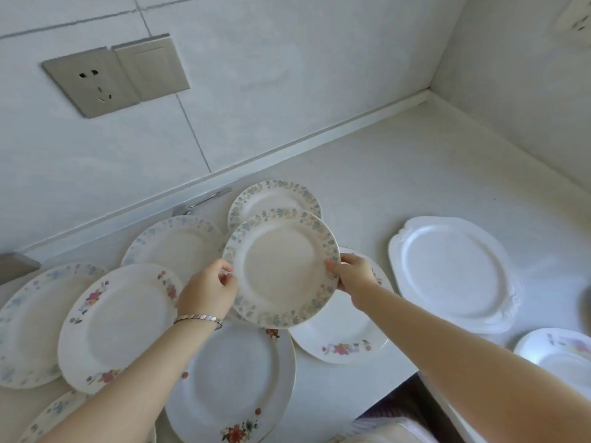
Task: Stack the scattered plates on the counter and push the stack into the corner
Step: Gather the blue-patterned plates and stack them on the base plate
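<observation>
Head view showed left hand [209,290] and right hand [351,272] gripping one blue-rimmed plate [281,267] by opposite edges, plates around them unstacked, corner [428,91] beyond unreached.

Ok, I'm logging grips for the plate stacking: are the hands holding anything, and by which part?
Both hands hold one blue-flowered plate by its rim: the left hand at its left edge, the right hand at its right edge.

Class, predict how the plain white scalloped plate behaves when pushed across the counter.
The scalloped plate looks glazed ceramic, so probably stiff and breakable. Wide and shallow on the smooth counter, it likely slides flat, not tips.
</observation>
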`<action>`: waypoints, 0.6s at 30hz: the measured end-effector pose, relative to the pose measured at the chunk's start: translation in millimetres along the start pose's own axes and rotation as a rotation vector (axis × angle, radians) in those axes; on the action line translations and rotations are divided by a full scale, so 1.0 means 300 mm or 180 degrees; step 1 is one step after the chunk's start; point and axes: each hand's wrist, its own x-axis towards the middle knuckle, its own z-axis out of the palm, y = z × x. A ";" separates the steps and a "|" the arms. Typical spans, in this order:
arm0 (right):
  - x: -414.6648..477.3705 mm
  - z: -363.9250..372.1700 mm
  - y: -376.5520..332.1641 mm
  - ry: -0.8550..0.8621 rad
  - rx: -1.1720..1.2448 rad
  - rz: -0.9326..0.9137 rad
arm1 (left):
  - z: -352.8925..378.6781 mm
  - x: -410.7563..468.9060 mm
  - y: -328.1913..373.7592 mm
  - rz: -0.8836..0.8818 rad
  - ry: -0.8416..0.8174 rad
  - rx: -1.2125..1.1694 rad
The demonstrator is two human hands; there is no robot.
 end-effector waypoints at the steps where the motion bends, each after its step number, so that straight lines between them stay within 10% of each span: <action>1: -0.011 -0.078 -0.020 0.0079 0.0055 -0.0049 | 0.022 -0.002 0.040 0.0033 -0.0046 0.0001; 18: -0.067 -1.016 0.067 0.1417 0.1066 0.0153 | 0.463 -0.088 0.552 0.0251 -0.0955 0.0258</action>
